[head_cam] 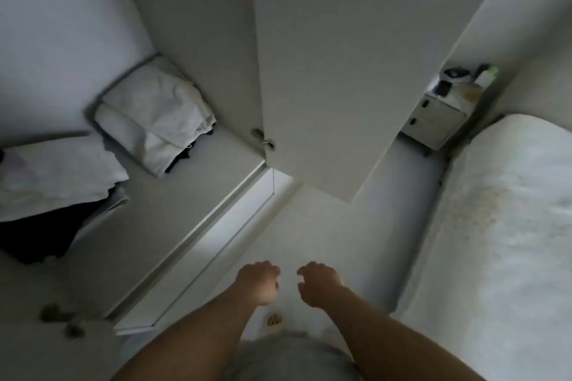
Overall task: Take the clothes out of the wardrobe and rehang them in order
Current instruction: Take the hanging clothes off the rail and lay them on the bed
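Observation:
I look straight down at the foot of an open white wardrobe (198, 182). On its floor lie a folded pile of white cloth (154, 114) with something dark under it, and at the far left a second white pile (52, 176) over dark fabric (40, 235). No hanging clothes or rail are in view. My left hand (258, 283) and my right hand (318, 284) hang side by side over the pale floor in front of the wardrobe, fingers loosely curled, holding nothing.
The wardrobe door (334, 71) stands swung open ahead, its edge toward me. A bed with a white cover (501, 241) fills the right side. A small white bedside cabinet (436, 120) with small items on top stands beyond the door. My bare toes (274, 320) show on the floor.

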